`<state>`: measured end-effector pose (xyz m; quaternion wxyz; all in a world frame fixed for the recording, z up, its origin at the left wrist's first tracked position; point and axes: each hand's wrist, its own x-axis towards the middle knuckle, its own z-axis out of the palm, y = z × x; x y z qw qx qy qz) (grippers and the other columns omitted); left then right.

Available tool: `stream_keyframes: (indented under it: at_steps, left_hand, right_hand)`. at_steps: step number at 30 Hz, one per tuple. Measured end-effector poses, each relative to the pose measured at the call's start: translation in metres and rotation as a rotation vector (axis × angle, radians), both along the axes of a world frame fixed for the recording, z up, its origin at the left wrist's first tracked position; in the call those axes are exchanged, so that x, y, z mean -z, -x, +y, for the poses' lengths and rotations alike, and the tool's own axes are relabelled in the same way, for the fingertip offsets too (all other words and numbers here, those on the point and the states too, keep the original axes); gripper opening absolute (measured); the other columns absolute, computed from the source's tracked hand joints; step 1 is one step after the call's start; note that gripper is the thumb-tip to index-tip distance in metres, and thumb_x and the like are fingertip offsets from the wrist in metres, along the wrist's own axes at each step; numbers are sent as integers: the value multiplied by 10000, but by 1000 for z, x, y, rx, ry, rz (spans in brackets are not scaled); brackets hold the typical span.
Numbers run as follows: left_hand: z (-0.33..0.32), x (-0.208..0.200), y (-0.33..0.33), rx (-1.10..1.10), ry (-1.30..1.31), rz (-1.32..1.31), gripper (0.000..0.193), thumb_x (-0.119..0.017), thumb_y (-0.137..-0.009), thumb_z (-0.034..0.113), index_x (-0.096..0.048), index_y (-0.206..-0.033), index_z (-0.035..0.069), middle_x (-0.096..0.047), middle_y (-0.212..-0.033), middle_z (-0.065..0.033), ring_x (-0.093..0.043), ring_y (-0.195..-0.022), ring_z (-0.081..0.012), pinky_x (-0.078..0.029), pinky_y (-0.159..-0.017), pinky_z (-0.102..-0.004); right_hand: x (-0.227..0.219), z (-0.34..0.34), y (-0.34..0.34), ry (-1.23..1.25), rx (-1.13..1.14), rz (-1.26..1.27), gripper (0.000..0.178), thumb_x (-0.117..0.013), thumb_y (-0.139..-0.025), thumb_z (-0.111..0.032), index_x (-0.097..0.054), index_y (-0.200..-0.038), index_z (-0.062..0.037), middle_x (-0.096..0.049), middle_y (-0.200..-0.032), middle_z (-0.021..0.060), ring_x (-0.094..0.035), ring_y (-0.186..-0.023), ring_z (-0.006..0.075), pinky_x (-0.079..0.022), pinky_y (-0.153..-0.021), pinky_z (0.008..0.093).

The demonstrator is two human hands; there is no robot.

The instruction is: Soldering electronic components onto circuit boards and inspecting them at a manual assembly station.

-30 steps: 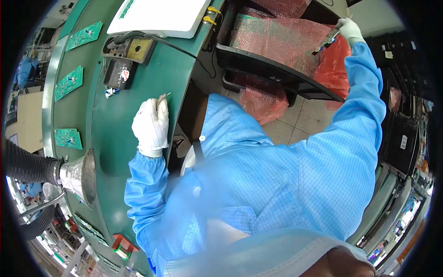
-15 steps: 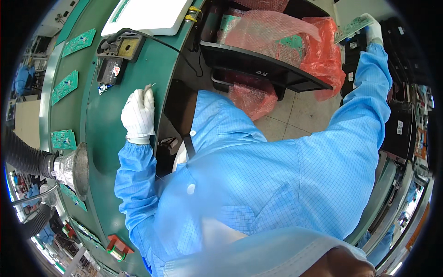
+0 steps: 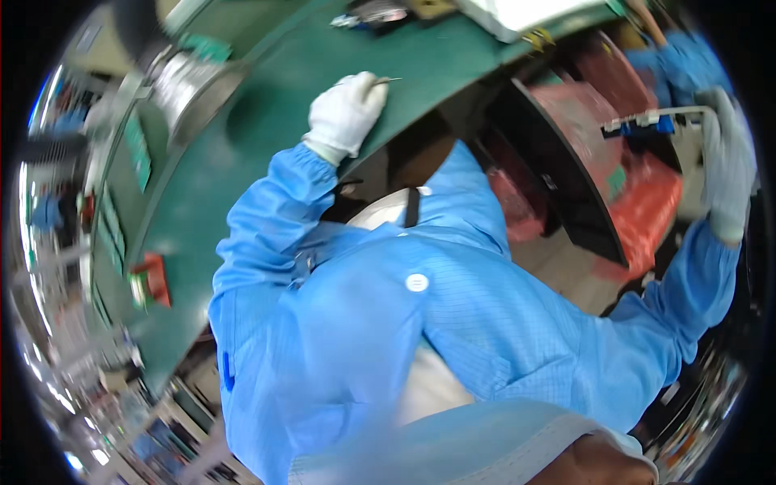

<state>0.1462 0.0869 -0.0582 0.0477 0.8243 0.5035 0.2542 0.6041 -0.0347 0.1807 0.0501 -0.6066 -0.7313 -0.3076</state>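
Observation:
My left hand (image 3: 343,120), in a white glove, rests on the green bench. Its fingers are closed on a thin pointed tool (image 3: 391,80), of which only the light tip shows. Far out to the right, my right hand (image 3: 726,162), also gloved, grips a circuit board (image 3: 655,121) by its edge. The board appears nearly edge-on, with blue and white parts on its underside. Below and left of it stands a black bin (image 3: 558,162) with pink bubble wrap (image 3: 578,113) and a red bag (image 3: 647,210).
A metal fume hood (image 3: 194,93) on a black hose hangs over the bench (image 3: 291,77). A solder spool on a red holder (image 3: 151,281) stands at left, near several circuit boards. A white tray (image 3: 525,16) lies at the far edge. Another person's blue sleeve (image 3: 695,65) shows at upper right.
The whole view has swung round, so bench and bin sit differently. The board in my right hand has turned from showing its face to nearly edge-on. My left hand still holds the tool.

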Motion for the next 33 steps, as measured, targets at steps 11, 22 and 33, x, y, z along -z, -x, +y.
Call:
stream_keyframes:
  at_steps: [11,22,33]
  left_hand:
    - [-228,34,132,-138,-31,-126,117,-706,-765,48,-684,-880,46,-695,-879,-116,-671,-757,-292,-531,-674,-397]
    - [-326,299,242,-1236,362,-848,366,-583,-882,286,-597,-1055,-36,-639,-1053,-258,-607,-984,-419,-480,-889,-478]
    - [-321,338,244,-1367,410,-1246,527,-641,-840,397,-591,-1102,-58,-639,-1079,-221,-603,-1053,-389,-456,-971,-459]
  right_hand:
    - [23,81,300,-122,-690,133,114,-637,-825,-170,-654,-825,-58,-620,-812,115,-628,-730,296,-474,-671,454]
    - [158,81,401,-222,-1242,141,172,-636,-666,-267,-611,-729,-109,-533,-683,3,-543,-654,155,-394,-607,341]
    - [200,99,393,435,-1101,397,602,-703,-815,-487,-542,-1290,-154,-561,-1271,137,-513,-1246,333,-414,-1002,512]
